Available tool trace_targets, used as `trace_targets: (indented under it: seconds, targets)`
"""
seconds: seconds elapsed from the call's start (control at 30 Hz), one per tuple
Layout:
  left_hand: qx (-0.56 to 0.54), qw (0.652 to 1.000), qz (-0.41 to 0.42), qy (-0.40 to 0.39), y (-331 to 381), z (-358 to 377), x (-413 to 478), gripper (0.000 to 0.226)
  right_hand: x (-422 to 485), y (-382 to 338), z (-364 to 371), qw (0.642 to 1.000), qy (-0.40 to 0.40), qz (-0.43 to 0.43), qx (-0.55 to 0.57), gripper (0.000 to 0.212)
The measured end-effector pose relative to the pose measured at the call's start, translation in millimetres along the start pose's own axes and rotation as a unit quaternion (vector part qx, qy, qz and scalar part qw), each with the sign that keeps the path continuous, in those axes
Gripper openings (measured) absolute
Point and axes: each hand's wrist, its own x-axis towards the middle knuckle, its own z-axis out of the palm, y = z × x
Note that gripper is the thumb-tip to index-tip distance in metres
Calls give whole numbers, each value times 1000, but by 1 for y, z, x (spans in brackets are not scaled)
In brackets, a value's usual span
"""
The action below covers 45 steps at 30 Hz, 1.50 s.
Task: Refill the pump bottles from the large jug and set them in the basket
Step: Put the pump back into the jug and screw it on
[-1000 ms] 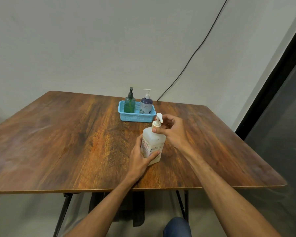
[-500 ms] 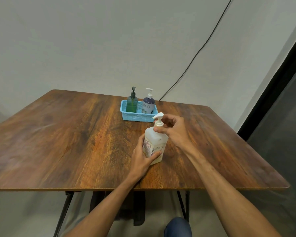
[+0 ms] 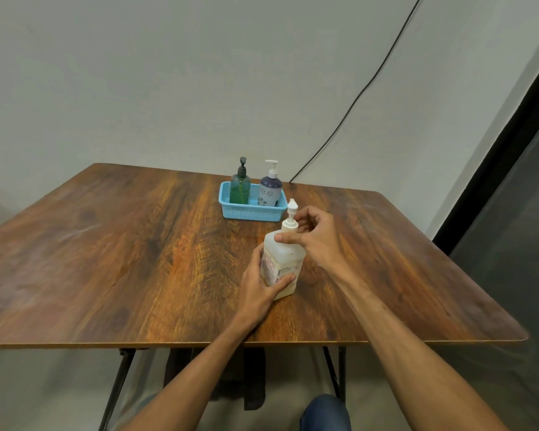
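- The white pump bottle (image 3: 282, 262) stands upright on the counter (image 3: 106, 259), near its front edge and in front of the blue basket (image 3: 249, 209)
- The left hand (image 3: 262, 287) has its grip wrapped round the bottle's body; the right hand (image 3: 316, 236) pinches the pump collar
- Likely twisting the pump: best to keep the body steady and turn at the collar only, upright, so nothing spills
- The basket holds a green bottle (image 3: 240, 188) and a purple bottle (image 3: 270, 190), leaving little room at the right
- No large jug shows; a cable (image 3: 371, 82) hangs clear on the wall
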Motion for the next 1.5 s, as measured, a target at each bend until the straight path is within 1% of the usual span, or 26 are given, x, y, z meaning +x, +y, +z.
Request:
trace_targets:
  seconds: [0.07,0.17,0.2,0.27,0.33,0.4,0.47,0.53,0.6,0.67,0.7,0.8,0.87,0.93,1.0,1.03,1.1,1.17,1.2,1.3,1.37,1.43,1.5]
  targets:
    - [-4,1000,-1,0,1,0,0,83,-1,2,6,1000,16,1,9,52]
    - [-11,1000,0,0,2,-1,-1,84,1,3,3,999,-21,16,26,60]
    - [-11,1000,-2,-1,2,-1,-1,84,2,3,-1,999,-37,21,26,59]
    - [-9,1000,-3,-1,1,-2,-1,82,2,1,-7,997,-54,30,43,48]
    - [-6,1000,-3,-2,1,-1,-1,82,0,2,-7,996,-36,42,72,39]
    - [-7,1000,-2,-3,1,-1,-1,82,-3,1,-2,996,8,42,76,42]
    - [-7,1000,-4,-2,2,-1,-1,83,-3,1,6,997,24,28,62,49]
    - [-11,1000,-4,-3,2,-1,-2,84,-2,1,7,998,10,23,52,54]
    - [-11,1000,-5,0,2,-2,-1,83,-1,3,1,999,-26,25,40,58]
    - [-6,1000,-6,0,3,-2,-2,80,1,6,-6,997,-61,25,31,54]
    - [-4,1000,-5,-1,3,-1,-2,80,0,7,-8,997,-64,24,32,49]
    - [-6,1000,0,-4,3,-1,-2,82,-2,4,-3,999,-14,14,27,41]
    - [-12,1000,1,-3,4,-1,-2,83,-3,5,5,1000,15,4,18,45]
    - [-15,1000,0,1,5,-1,-2,82,-2,6,7,1000,9,3,16,53]
    - [-14,1000,-1,3,6,-1,-2,82,0,6,4,1000,-24,7,3,61]
    - [-13,1000,-1,2,5,-1,-2,82,0,6,1,999,-39,9,0,60]
    - [-9,1000,-1,-2,1,-1,-2,82,0,3,-4,999,-46,5,-2,46]
    - [-10,1000,0,-4,0,-1,-2,84,-1,1,-3,1000,-20,3,5,35]
    - [-10,1000,2,-3,0,-1,-1,85,-3,-1,-1,1000,0,1,10,34]
    - [-11,1000,2,-3,1,-1,-1,85,-3,0,8,999,27,-5,19,44]
    - [-11,1000,0,-2,1,0,-1,85,-1,2,5,1000,8,5,30,47]
    - [-10,1000,-3,-1,0,0,0,84,1,3,-3,999,-35,19,32,51]
    - [-8,1000,-3,0,0,0,1,83,1,4,-9,997,-54,28,43,46]
